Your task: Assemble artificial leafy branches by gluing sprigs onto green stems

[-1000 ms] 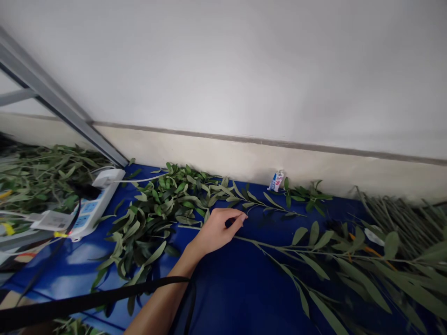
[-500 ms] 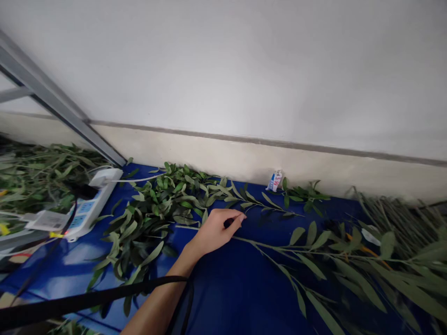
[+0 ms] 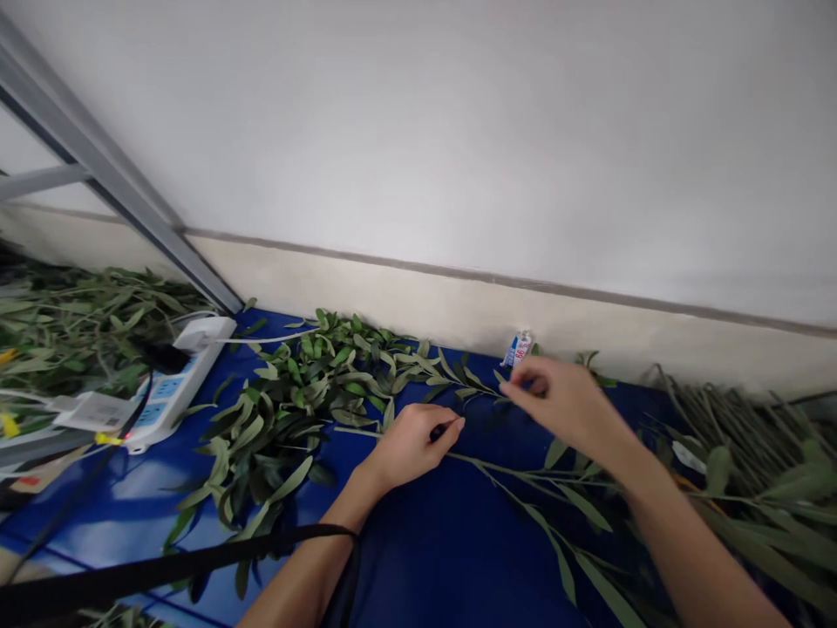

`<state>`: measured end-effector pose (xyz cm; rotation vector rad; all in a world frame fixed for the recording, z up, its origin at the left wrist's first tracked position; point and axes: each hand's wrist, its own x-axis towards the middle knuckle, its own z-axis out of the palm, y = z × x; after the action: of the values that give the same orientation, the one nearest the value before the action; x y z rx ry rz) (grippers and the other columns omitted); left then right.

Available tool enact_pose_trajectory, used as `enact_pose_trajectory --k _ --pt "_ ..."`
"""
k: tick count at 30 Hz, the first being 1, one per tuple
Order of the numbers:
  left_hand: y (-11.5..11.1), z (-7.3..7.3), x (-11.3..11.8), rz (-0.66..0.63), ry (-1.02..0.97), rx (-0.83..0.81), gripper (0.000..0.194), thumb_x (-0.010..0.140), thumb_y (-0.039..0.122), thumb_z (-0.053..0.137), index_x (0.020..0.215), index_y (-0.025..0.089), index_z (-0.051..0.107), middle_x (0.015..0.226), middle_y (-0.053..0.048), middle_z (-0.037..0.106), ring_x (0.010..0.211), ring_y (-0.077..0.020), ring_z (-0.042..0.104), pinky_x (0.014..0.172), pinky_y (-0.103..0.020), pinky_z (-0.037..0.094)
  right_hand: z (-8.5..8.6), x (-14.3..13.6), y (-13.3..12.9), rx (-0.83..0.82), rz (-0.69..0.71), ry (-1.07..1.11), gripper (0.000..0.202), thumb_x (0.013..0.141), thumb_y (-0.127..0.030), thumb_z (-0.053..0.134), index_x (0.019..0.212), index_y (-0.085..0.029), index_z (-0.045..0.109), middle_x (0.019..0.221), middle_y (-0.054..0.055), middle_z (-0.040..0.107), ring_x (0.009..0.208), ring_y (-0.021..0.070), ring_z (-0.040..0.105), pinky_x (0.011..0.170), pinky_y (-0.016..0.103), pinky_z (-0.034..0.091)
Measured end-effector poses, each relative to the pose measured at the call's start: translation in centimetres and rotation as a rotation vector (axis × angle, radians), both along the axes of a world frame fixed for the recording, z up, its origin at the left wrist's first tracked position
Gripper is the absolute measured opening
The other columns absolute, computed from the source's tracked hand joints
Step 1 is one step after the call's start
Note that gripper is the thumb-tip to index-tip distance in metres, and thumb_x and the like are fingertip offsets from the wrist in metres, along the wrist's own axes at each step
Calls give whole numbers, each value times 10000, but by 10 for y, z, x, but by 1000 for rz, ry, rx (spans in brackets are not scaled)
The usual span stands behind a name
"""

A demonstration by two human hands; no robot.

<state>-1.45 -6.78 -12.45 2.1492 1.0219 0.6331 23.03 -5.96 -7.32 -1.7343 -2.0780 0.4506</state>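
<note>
Currently, two bare hands are over one blue desk (image 3: 432, 558): the left hand's (image 3: 415, 443) grip is closed around one long branch (image 3: 587, 508), which stretches right; the right hand's (image 3: 568, 401) fingers curl at one smaller sprig (image 3: 450, 370), whether gripping I cannot tell. One power strip (image 3: 171, 388) lies left, one packet (image 3: 516, 350) far against the wall (image 3: 425, 174).

Blue tabletop (image 3: 445, 549) open near centre; leafy branch (image 3: 585, 504) blocks right.
</note>
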Motion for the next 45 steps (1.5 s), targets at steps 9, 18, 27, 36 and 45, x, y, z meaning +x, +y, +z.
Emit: enact_pose_trajectory --k 9,18,27,36,45 --pt "2 -12 -7 60 71 91 384 1047 286 493 678 193 539 692 -7 568 617 -143 560 604 -270 404 -17 -39 17 -103 162 -381 234 844 -10 543 932 -155 705 970 172 754 907 324 720 693 352 441" --pt "7 -18 -11 266 -1 250 187 1016 196 522 981 202 706 1016 -75 686 941 -214 675 850 -345 543 8 -7 15 -18 105 -259 128 836 -117 602 848 -219 678 880 42 756 831 235 704 696 308 440" --pt "25 -10 2 218 -38 363 205 1005 176 540 1092 201 725 1122 -101 717 1132 -269 631 1033 -476 542 57 45 -9 295 -162 401 131 856 -290 720 969 -232 750 905 22 784 836 229 755 747 303 578" --pt "52 19 62 9 34 353 371 1025 227 531 1378 270 639 1395 -100 622 1328 -284 547 1146 -486 481 55 66 18 708 -444 795 247 776 -382 857 904 -204 744 829 57 771 777 281 778 750 421 665" --pt "72 19 89 -48 165 232 487 1051 401 528 1534 379 473 1612 -98 405 1479 -366 411 1154 -576 460 42 65 38 647 -416 749 198 828 -408 795 929 -252 726 898 76 789 851 286 772 761 416 660"
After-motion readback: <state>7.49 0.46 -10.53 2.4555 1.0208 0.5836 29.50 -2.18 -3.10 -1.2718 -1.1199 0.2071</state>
